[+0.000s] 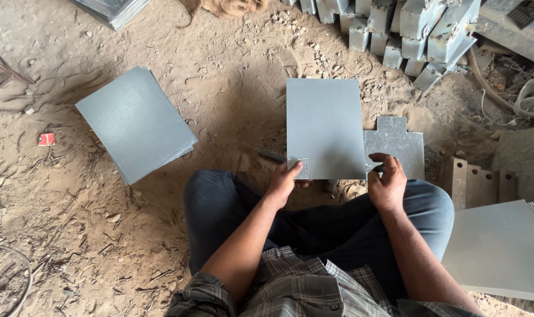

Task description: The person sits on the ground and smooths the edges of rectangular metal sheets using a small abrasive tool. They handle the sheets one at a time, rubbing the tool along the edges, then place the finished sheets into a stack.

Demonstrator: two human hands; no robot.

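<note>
Our left hand (285, 181) pinches one grey metal sheet (324, 128); right hand (387, 183) grips a dark tool (377, 168); one sheet stack (135, 122) at nine o'clock.

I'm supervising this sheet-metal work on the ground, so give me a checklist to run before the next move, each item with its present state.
1. Left hand grips the grey metal sheet at its near left corner: ok.
2. Right hand is at the sheet's near right corner, closed on a small dark tool: ok; what kind of tool: cannot tell.
3. Sheet held flat and square to the person: ok.
4. Marked square at the near left corner visible: ok, partly under the thumb.
5. Notched cut piece lies clear to the right: not ok, the sheet overlaps its edge.
6. Stack of sheets apart from the work: ok.
</note>
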